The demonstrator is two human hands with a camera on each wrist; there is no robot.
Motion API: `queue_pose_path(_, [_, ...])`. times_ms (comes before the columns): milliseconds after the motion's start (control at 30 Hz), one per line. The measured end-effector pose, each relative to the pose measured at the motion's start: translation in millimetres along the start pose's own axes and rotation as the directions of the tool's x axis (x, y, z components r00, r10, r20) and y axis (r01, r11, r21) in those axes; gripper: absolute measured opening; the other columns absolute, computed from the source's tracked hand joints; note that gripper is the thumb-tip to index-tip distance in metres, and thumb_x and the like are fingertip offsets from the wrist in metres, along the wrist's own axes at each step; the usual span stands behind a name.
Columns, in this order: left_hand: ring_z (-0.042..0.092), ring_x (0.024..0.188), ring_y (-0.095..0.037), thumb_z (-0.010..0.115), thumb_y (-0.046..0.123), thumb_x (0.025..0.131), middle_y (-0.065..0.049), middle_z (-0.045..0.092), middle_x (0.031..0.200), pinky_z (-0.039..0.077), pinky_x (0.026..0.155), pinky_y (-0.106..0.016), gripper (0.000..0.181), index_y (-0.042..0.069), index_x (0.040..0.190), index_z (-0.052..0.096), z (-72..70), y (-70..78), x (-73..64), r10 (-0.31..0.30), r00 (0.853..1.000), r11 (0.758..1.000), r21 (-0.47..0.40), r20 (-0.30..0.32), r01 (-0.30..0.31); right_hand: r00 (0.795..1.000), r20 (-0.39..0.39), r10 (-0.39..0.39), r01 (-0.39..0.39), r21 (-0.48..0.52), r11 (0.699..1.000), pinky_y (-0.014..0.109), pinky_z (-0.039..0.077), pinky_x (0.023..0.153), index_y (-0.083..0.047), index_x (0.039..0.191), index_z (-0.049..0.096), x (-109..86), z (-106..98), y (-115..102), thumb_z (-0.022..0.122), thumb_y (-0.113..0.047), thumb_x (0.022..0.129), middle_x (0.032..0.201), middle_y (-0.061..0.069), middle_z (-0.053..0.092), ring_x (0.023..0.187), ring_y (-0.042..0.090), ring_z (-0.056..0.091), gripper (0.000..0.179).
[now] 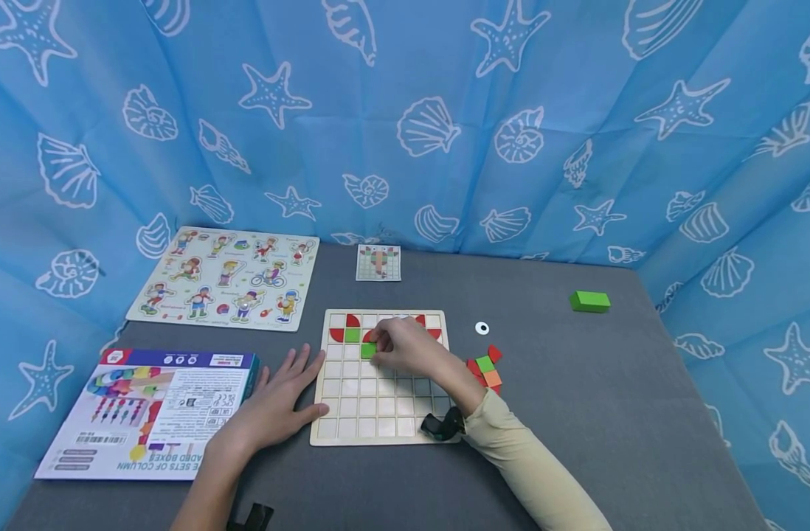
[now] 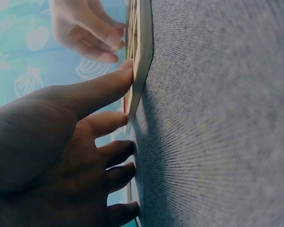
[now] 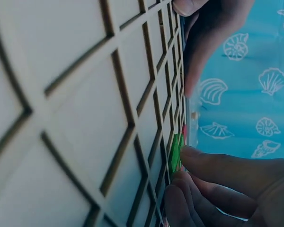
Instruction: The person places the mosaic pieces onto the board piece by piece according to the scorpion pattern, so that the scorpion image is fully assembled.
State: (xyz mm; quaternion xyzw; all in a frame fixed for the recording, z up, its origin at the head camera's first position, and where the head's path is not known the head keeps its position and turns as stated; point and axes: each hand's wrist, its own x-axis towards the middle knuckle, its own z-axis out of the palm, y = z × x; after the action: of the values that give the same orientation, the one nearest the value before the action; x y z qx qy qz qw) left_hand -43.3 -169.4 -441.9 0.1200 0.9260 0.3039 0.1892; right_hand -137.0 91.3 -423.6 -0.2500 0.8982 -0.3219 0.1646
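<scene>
A pale wooden grid board [image 1: 348,407] lies flat on the grey table. My right hand [image 1: 405,345] is over its upper middle, thumb and curled fingers pinching a green square tile [image 1: 368,351] at one of the cells. In the right wrist view, the thumb tip meets the green tile [image 3: 174,153]. Another green tile [image 1: 352,335] and red quarter-circle tiles [image 1: 337,335] sit in the upper cells, some partly covered by the hand. My left hand [image 1: 282,398] lies spread at the board's left side, its thumb touching the edge, seen in the left wrist view too.
Right of the board lie loose red, green and orange tiles [image 1: 490,376] and a white eye disc [image 1: 482,328]. A green block [image 1: 589,302] stands farther right. Behind are a pattern card [image 1: 378,263] and a picture puzzle [image 1: 222,280]; a flat box [image 1: 146,413] lies left.
</scene>
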Motion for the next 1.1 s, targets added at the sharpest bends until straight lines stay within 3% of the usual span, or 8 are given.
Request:
queue_pose_path(300, [0.01, 0.169, -0.051, 0.075, 0.042, 0.102, -0.023, 0.018, 0.181, 0.005, 0.126, -0.085, 0.088, 0.015, 0.173, 0.031, 0.3, 1.6, -0.1, -0.017, 1.0, 1.0, -0.008, 0.011, 0.017, 0.999, -0.026, -0.039, 0.04, 0.053, 0.998, 0.022, 0.058, 0.078, 0.0, 0.109, 0.077, -18.0, -17, 13, 0.077, -0.005, 0.097, 0.095, 0.007, 0.079, 0.084, 0.007, 0.07, 0.013])
queue_pose_path(567, [0.011, 0.169, -0.051, 0.076, 0.042, 0.101, -0.023, 0.019, 0.181, 0.006, 0.126, -0.085, 0.088, 0.015, 0.173, 0.032, 1.1, 0.1, 0.3, -0.008, 1.0, 1.0, 0.0, 0.0, 0.008, 0.998, -0.044, -0.034, 0.04, 0.135, 0.99, 0.023, 0.059, 0.08, 0.002, 0.114, 0.078, -43.9, -38, 32, 0.078, -0.006, 0.098, 0.097, 0.007, 0.078, 0.086, 0.009, 0.07, 0.018])
queue_pose_path(867, [0.01, 0.169, -0.051, 0.076, 0.043, 0.101, -0.023, 0.018, 0.181, 0.005, 0.126, -0.085, 0.088, 0.016, 0.173, 0.032, 1.9, -0.1, 0.3, -0.021, 1.0, 1.0, -0.006, 0.007, 0.021, 0.996, -0.071, 0.054, -0.04, 0.186, 0.982, 0.027, 0.062, 0.08, 0.004, 0.116, 0.077, -79.9, -59, 61, 0.076, -0.009, 0.099, 0.099, 0.01, 0.079, 0.088, 0.013, 0.071, 0.021])
queue_pose_path(1100, [0.009, 0.169, -0.05, 0.075, 0.042, 0.102, -0.022, 0.017, 0.181, 0.006, 0.127, -0.084, 0.088, 0.016, 0.173, 0.031, 1.0, 0.0, 0.2, -0.021, 1.0, 1.0, -0.01, 0.012, 0.021, 0.988, -0.104, 0.115, -0.103, 0.106, 0.989, 0.026, 0.062, 0.078, 0.002, 0.112, 0.08, -106.2, -74, 90, 0.078, -0.007, 0.098, 0.1, 0.009, 0.081, 0.087, 0.011, 0.072, 0.016])
